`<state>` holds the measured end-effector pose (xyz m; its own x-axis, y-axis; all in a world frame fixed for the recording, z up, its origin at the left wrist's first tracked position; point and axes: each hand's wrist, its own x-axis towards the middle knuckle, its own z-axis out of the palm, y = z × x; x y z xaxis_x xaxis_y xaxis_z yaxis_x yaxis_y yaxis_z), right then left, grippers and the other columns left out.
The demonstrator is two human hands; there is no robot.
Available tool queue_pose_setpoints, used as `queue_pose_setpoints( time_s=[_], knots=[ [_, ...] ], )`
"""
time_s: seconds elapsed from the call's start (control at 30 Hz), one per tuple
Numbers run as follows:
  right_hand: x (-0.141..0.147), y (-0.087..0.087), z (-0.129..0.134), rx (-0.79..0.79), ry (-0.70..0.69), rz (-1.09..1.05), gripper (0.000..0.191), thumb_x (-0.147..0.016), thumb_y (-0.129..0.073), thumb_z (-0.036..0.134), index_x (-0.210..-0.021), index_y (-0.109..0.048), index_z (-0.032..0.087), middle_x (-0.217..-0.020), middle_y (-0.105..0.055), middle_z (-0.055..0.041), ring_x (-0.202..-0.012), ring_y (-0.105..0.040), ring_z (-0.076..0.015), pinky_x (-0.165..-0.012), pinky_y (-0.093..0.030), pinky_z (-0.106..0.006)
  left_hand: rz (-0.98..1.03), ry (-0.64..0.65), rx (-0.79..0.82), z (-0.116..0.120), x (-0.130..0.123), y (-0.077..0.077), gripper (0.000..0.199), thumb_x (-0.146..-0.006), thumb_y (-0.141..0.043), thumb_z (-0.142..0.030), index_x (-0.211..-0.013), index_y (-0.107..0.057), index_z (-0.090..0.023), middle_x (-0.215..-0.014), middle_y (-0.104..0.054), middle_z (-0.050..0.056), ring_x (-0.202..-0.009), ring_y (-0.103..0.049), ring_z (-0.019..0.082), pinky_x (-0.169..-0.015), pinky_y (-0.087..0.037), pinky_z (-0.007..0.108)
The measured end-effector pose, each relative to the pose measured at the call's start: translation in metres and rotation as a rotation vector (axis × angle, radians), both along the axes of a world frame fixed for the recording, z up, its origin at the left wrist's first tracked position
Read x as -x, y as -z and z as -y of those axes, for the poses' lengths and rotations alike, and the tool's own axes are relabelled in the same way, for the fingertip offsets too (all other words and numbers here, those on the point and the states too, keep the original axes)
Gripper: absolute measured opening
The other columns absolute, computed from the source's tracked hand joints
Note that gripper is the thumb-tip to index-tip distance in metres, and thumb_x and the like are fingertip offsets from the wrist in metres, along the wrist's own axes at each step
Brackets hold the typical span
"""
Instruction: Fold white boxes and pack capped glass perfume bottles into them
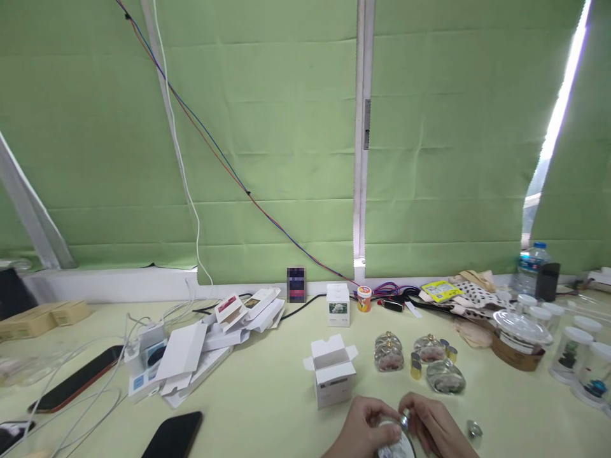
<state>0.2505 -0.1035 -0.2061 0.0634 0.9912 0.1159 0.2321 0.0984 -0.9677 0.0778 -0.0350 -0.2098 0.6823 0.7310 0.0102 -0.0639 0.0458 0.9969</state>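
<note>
Near the bottom edge, my left hand [370,427] is closed around a round glass bottle [397,445]. My right hand [432,425] pinches at the bottle's silvery neck [405,416], its fingertips touching it. An open white box [334,381] with raised flaps stands just left of my hands. Behind them are several glass bottles, among them a pair [389,352] and one lying flatter [445,377], with small gold caps [415,367] between. A small silvery piece [474,429] lies to the right of my right hand.
Flattened white boxes [184,356], a black phone [174,436] and cables are on the left. A closed white box [338,305] stands at the back. Clear jars [568,353] and a round lidded container [520,340] stand on the right.
</note>
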Motion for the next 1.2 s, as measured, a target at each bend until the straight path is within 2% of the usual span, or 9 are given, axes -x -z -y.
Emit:
queue_pose_setpoints(
  time_s=[0.1, 0.17, 0.23, 0.43, 0.73, 0.87, 1.0, 1.1, 1.2],
  knots=[
    [-0.005, -0.009, 0.001, -0.092, -0.031, -0.073, 0.047, -0.079, -0.053, 0.063, -0.096, -0.067, 0.021, -0.081, -0.063, -0.0043, -0.061, -0.056, -0.0164, -0.054, -0.043, -0.026, 0.028, -0.002, 0.071, 0.000, 0.000, -0.005, 0.048, -0.049, -0.082, -0.051, -0.078, -0.076, -0.013, -0.066, -0.066, 0.005, -0.065, -0.054, 0.017, -0.064, -0.039, 0.027],
    [-0.009, -0.011, 0.001, -0.136, -0.060, -0.055, 0.032, -0.077, -0.063, 0.051, -0.086, -0.070, 0.022, -0.083, -0.062, -0.0042, -0.072, -0.057, -0.0189, -0.065, -0.045, -0.028, 0.040, 0.006, 0.090, 0.001, -0.001, -0.009, 0.047, -0.048, -0.082, -0.050, -0.076, -0.076, -0.012, -0.066, -0.067, 0.005, -0.063, -0.054, 0.017, -0.063, -0.039, 0.027],
    [-0.010, -0.009, 0.000, -0.101, -0.092, -0.066, 0.028, -0.076, -0.065, 0.048, -0.077, -0.070, 0.021, -0.074, -0.059, -0.0021, -0.066, -0.056, -0.0173, -0.061, -0.044, -0.027, 0.036, 0.016, 0.081, 0.003, -0.001, -0.011, 0.047, -0.047, -0.082, -0.049, -0.075, -0.076, -0.012, -0.066, -0.068, 0.006, -0.063, -0.054, 0.017, -0.062, -0.038, 0.027],
    [-0.010, 0.010, -0.002, 0.069, -0.113, -0.056, 0.042, -0.076, -0.059, 0.059, -0.070, -0.059, 0.017, -0.043, -0.045, 0.0065, -0.037, -0.038, -0.0080, -0.039, -0.026, -0.020, -0.104, 0.022, -0.027, 0.002, 0.003, -0.002, 0.042, -0.050, -0.081, -0.045, -0.077, -0.076, -0.013, -0.064, -0.065, 0.003, -0.064, -0.053, 0.017, -0.063, -0.039, 0.026],
    [-0.004, 0.003, 0.000, 0.026, -0.122, 0.117, 0.063, -0.074, -0.042, 0.076, -0.047, -0.039, 0.020, -0.038, -0.036, 0.0068, -0.036, -0.029, -0.0073, -0.040, -0.020, -0.022, -0.071, 0.083, -0.020, 0.007, 0.004, -0.011, 0.044, -0.051, -0.081, -0.045, -0.080, -0.077, -0.012, -0.060, -0.062, 0.003, -0.059, -0.048, 0.014, -0.058, -0.035, 0.025],
    [-0.005, 0.006, 0.001, 0.023, -0.111, 0.061, 0.068, -0.077, -0.031, 0.078, -0.058, -0.056, 0.018, -0.040, -0.042, 0.0051, -0.034, -0.031, -0.0078, -0.039, -0.021, -0.022, -0.023, 0.047, 0.023, 0.006, 0.001, -0.011, 0.043, -0.049, -0.082, -0.044, -0.077, -0.077, -0.012, -0.057, -0.061, 0.002, -0.056, -0.045, 0.012, -0.056, -0.033, 0.024],
    [-0.009, -0.004, 0.004, -0.038, -0.119, -0.142, 0.052, -0.073, -0.059, 0.064, -0.102, -0.065, 0.022, -0.076, -0.061, -0.0029, -0.057, -0.054, -0.0151, -0.047, -0.040, -0.023, 0.091, -0.054, 0.158, 0.005, -0.002, -0.012, 0.039, -0.042, -0.085, -0.041, -0.068, -0.076, -0.013, -0.061, -0.065, 0.004, -0.057, -0.048, 0.013, -0.060, -0.037, 0.025],
    [-0.010, -0.012, 0.005, -0.116, -0.138, -0.146, 0.027, -0.075, -0.068, 0.046, -0.089, -0.070, 0.023, -0.085, -0.061, -0.0042, -0.073, -0.058, -0.0184, -0.063, -0.047, -0.027, 0.098, -0.038, 0.183, 0.007, -0.002, -0.019, 0.038, -0.041, -0.085, -0.040, -0.067, -0.076, -0.012, -0.059, -0.064, 0.003, -0.053, -0.046, 0.011, -0.058, -0.035, 0.024],
    [-0.009, -0.006, 0.003, -0.066, -0.149, -0.140, 0.026, -0.077, -0.066, 0.045, -0.076, -0.069, 0.019, -0.069, -0.060, -0.0013, -0.059, -0.058, -0.0144, -0.055, -0.046, -0.025, 0.036, 0.033, 0.140, 0.009, 0.001, -0.024, 0.039, -0.043, -0.084, -0.040, -0.068, -0.077, -0.012, -0.055, -0.062, 0.002, -0.051, -0.042, 0.010, -0.055, -0.032, 0.023]
  ],
)
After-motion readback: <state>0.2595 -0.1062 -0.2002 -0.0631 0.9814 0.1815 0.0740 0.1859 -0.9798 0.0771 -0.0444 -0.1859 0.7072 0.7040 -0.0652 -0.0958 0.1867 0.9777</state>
